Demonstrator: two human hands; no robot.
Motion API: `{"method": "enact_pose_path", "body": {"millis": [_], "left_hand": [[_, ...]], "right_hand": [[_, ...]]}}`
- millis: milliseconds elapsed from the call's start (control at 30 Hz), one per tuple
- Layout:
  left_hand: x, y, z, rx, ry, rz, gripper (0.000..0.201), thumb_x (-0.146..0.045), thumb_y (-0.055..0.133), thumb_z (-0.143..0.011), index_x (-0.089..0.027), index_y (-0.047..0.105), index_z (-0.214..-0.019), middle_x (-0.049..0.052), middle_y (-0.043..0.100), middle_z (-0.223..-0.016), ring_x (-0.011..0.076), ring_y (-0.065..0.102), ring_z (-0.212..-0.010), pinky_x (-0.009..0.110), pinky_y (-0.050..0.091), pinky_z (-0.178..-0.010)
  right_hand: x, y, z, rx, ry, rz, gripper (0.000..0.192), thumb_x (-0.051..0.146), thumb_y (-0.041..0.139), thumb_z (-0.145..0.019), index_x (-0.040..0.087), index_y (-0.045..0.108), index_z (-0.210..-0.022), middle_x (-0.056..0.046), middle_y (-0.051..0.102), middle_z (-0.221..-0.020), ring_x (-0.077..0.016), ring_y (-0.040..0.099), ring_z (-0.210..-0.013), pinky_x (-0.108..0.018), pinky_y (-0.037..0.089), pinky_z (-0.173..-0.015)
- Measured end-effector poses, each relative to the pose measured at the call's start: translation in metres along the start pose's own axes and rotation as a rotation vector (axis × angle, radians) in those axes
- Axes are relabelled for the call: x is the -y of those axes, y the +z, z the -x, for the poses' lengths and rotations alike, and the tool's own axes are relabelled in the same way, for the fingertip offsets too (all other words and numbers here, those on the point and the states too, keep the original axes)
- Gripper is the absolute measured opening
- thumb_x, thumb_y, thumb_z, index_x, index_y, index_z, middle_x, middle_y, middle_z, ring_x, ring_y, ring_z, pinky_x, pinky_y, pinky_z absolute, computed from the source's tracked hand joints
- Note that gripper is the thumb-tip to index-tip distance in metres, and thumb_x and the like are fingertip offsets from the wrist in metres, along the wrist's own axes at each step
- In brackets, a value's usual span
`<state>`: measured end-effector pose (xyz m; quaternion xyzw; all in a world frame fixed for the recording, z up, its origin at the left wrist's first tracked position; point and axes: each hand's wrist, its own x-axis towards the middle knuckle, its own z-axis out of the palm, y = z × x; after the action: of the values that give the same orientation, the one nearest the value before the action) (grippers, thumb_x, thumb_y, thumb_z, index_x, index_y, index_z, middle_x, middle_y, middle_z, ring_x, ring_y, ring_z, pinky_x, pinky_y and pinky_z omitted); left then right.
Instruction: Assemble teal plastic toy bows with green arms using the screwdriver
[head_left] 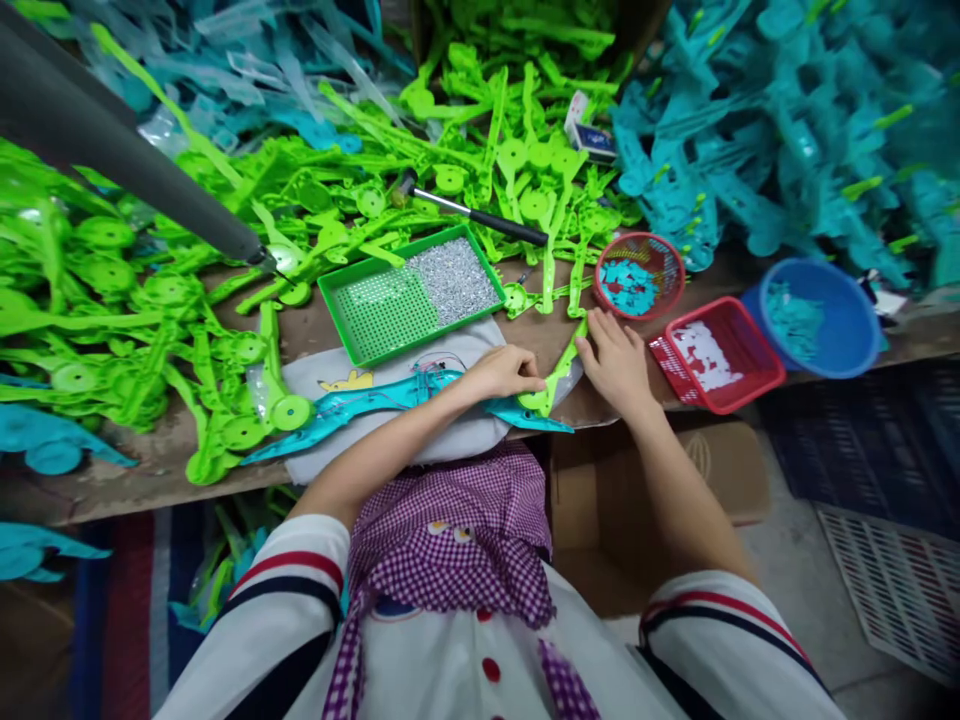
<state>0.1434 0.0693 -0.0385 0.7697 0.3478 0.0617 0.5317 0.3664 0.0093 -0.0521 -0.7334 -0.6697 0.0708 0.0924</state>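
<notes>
My left hand [504, 372] rests on a long teal plastic part [375, 398] lying across a white cloth pad [337, 375], fingers closed on its right end. My right hand [616, 355] pinches a bright green plastic arm piece [559, 375] that overlaps the teal part's right end. Both hands meet at the front middle of the workbench, almost touching each other.
A green tray [341, 300] holds small silver screws. A hammer [480, 213] lies behind it. A round red basket [640, 275], a red rectangular basket [742, 375] and a blue bowl [847, 340] stand right. Green parts [135, 300] and teal parts [787, 130] are heaped around.
</notes>
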Motion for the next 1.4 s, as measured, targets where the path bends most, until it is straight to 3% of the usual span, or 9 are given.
{"method": "enact_pose_path", "body": {"millis": [333, 467, 600, 800, 933, 1100, 1200, 1267, 1400], "left_hand": [[-0.001, 0.006, 0.007, -0.098, 0.117, -0.082, 0.012, -0.027, 0.072, -0.087, -0.017, 0.077, -0.084, 0.006, 0.075, -0.090, 0.0192, 0.067, -0.087, 0.032, 0.048, -0.082], [0.000, 0.006, 0.006, -0.108, 0.121, -0.119, 0.014, -0.030, 0.073, -0.087, -0.018, 0.079, -0.084, 0.007, 0.075, -0.095, 0.0214, 0.067, -0.092, 0.036, 0.048, -0.089], [0.001, 0.004, 0.005, -0.099, 0.141, -0.137, 0.013, -0.031, 0.073, -0.087, -0.020, 0.080, -0.087, 0.007, 0.074, -0.099, 0.0234, 0.066, -0.100, 0.040, 0.047, -0.097], [0.002, 0.005, 0.005, -0.101, 0.155, -0.124, 0.013, -0.031, 0.075, -0.086, -0.018, 0.079, -0.084, 0.007, 0.074, -0.095, 0.0228, 0.066, -0.096, 0.040, 0.047, -0.097], [0.008, 0.004, 0.002, -0.125, 0.146, -0.122, 0.013, -0.032, 0.075, -0.085, -0.019, 0.079, -0.083, 0.006, 0.073, -0.096, 0.0213, 0.066, -0.095, 0.039, 0.048, -0.097], [0.012, -0.003, -0.001, -0.095, 0.152, -0.143, 0.017, -0.035, 0.074, -0.081, -0.019, 0.077, -0.079, 0.008, 0.074, -0.096, 0.0223, 0.067, -0.096, 0.037, 0.050, -0.094], [0.010, -0.006, -0.002, -0.090, 0.183, -0.116, 0.032, -0.050, 0.068, -0.078, -0.019, 0.074, -0.072, 0.009, 0.076, -0.092, 0.0249, 0.068, -0.095, 0.039, 0.052, -0.093], [0.013, -0.009, -0.008, -0.099, 0.180, -0.091, 0.041, -0.061, 0.066, -0.072, -0.020, 0.073, -0.070, 0.009, 0.076, -0.087, 0.0271, 0.069, -0.091, 0.041, 0.053, -0.093], [0.022, -0.010, -0.023, -0.077, 0.125, -0.067, 0.041, -0.062, 0.070, -0.063, -0.023, 0.074, -0.072, 0.007, 0.077, -0.091, 0.0310, 0.070, -0.094, 0.044, 0.053, -0.095]], "right_hand": [[-0.004, 0.025, 0.007, -0.032, 0.100, -0.088, 0.062, 0.046, 0.016, -0.103, 0.024, 0.027, -0.159, -0.008, 0.032, -0.165, -0.0198, 0.032, -0.153, -0.052, 0.027, -0.123], [-0.007, 0.029, 0.008, -0.090, 0.092, -0.125, 0.065, 0.050, 0.021, -0.102, 0.020, 0.026, -0.160, -0.012, 0.032, -0.165, -0.0225, 0.031, -0.154, -0.053, 0.029, -0.123], [-0.006, 0.024, 0.007, -0.125, 0.064, -0.123, 0.064, 0.049, 0.023, -0.102, 0.017, 0.033, -0.157, -0.013, 0.036, -0.163, -0.0241, 0.034, -0.152, -0.052, 0.032, -0.121], [-0.009, -0.001, -0.008, -0.023, -0.023, -0.070, 0.058, 0.049, 0.036, -0.098, 0.017, 0.055, -0.143, -0.014, 0.053, -0.152, -0.0292, 0.053, -0.139, -0.051, 0.043, -0.114], [0.001, 0.000, -0.014, -0.014, 0.008, 0.000, 0.059, 0.045, 0.035, -0.099, 0.014, 0.052, -0.146, -0.013, 0.048, -0.155, -0.0288, 0.051, -0.141, -0.052, 0.040, -0.116], [0.027, 0.003, -0.007, -0.002, 0.195, -0.097, 0.055, 0.034, 0.031, -0.102, 0.010, 0.042, -0.151, -0.012, 0.038, -0.161, -0.0234, 0.042, -0.148, -0.047, 0.032, -0.122], [0.039, -0.005, 0.002, -0.035, 0.242, -0.200, 0.053, 0.034, 0.037, -0.103, 0.011, 0.042, -0.150, -0.012, 0.036, -0.163, -0.0207, 0.042, -0.147, -0.040, 0.035, -0.120], [0.043, -0.007, 0.003, -0.095, 0.246, -0.170, 0.051, 0.036, 0.040, -0.103, 0.012, 0.044, -0.148, -0.012, 0.039, -0.161, -0.0211, 0.036, -0.151, -0.044, 0.029, -0.123], [0.036, 0.000, -0.010, -0.118, 0.216, -0.060, 0.050, 0.038, 0.037, -0.104, 0.009, 0.044, -0.145, -0.013, 0.045, -0.158, -0.0210, 0.046, -0.144, -0.047, 0.030, -0.122]]}}
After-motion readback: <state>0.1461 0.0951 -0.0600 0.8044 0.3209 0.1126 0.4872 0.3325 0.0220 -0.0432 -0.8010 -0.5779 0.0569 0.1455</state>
